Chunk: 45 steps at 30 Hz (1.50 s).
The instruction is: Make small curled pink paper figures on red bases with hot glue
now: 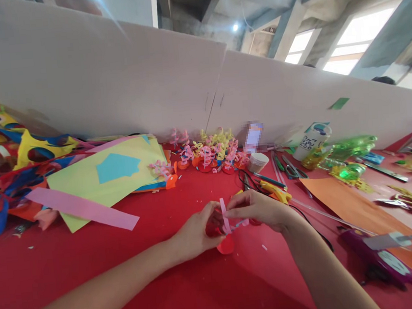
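Observation:
Both hands meet over the red table (168, 294), a little right of the middle. My left hand (195, 233) is closed around a small red paper piece (225, 245), whose rounded lower edge shows below the fingers. My right hand (258, 207) pinches a thin pink paper strip (225, 218) that stands up between the two hands, right against the red piece. A cluster of finished pink and yellow curled paper bits (209, 151) on red bases lies further back on the table.
Coloured paper sheets (109, 178) and a long pink strip (82, 209) lie at the left, beside a heap of cut-outs (6, 159). An orange sheet (364, 212), a purple device (379, 257), scissors (289, 166), a bottle (312, 142) and green wrappers (351, 152) are at the right. A grey partition wall (112, 86) backs the table.

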Available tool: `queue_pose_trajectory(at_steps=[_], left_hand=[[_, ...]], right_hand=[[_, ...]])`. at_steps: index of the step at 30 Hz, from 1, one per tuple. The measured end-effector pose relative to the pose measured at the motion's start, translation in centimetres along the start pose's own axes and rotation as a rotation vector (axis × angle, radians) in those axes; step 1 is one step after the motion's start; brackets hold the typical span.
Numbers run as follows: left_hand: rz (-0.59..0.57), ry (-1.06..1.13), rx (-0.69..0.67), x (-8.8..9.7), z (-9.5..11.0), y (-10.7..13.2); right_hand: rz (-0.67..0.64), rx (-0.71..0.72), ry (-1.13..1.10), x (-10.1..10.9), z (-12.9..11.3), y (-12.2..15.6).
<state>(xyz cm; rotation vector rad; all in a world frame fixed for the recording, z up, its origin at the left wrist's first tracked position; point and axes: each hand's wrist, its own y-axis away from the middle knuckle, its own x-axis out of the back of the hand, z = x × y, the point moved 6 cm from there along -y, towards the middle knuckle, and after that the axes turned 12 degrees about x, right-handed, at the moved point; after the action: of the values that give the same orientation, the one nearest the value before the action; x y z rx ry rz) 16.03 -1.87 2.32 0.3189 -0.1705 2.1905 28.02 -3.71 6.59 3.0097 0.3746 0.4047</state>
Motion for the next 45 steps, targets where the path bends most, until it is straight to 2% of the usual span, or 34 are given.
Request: queue_pose_trajectory(at_steps=[4, 7, 10, 13, 17, 24, 29, 34, 39, 42, 45], left_hand=[[0.051, -0.097, 0.018, 0.3, 0.5, 0.2], [0.088, -0.141, 0.034, 0.4, 0.5, 0.3], [0.186, -0.253, 0.112, 1.1, 0.1, 0.3], [0.260, -0.421, 0.152, 1.8, 0.0, 0.5], [0.243, -0.541, 0.132, 1.8, 0.3, 1.2], [0.241, -0.460, 0.111, 1.7, -0.8, 2.8], [0.270, -0.264, 0.190, 2.1, -1.9, 2.8], [0.243, -0.334, 0.078, 2.2, -1.4, 2.9], [0.203, -0.400, 0.078, 2.3, -1.7, 2.9], [0.214, -0.388, 0.073, 2.3, -1.7, 2.8], [0.214, -0.380, 0.059, 2.2, -1.5, 2.8]], right_hand=[[-0.012, -0.086, -0.065, 0.1, 1.3, -0.8], [-0.011, -0.098, -0.121, 0.1, 2.6, -1.7], [0.038, -0.114, -0.121, 0.2, 3.7, -2.4], [0.036, -0.074, -0.073, 0.0, 3.6, -2.5], [0.006, -0.008, -0.006, -0.3, 2.2, -2.1], [-0.145, 0.008, 0.282, -1.3, -0.4, -2.5], [-0.292, 0.068, 0.461, -2.4, -1.2, -4.4], [-0.193, 0.089, 0.299, -1.8, 0.2, -5.6], [-0.267, 0.137, 0.114, -1.7, 0.3, -4.8], [-0.300, 0.157, 0.138, -1.5, 0.0, -4.3], [-0.255, 0.088, 0.313, -0.7, 1.0, -3.3]])
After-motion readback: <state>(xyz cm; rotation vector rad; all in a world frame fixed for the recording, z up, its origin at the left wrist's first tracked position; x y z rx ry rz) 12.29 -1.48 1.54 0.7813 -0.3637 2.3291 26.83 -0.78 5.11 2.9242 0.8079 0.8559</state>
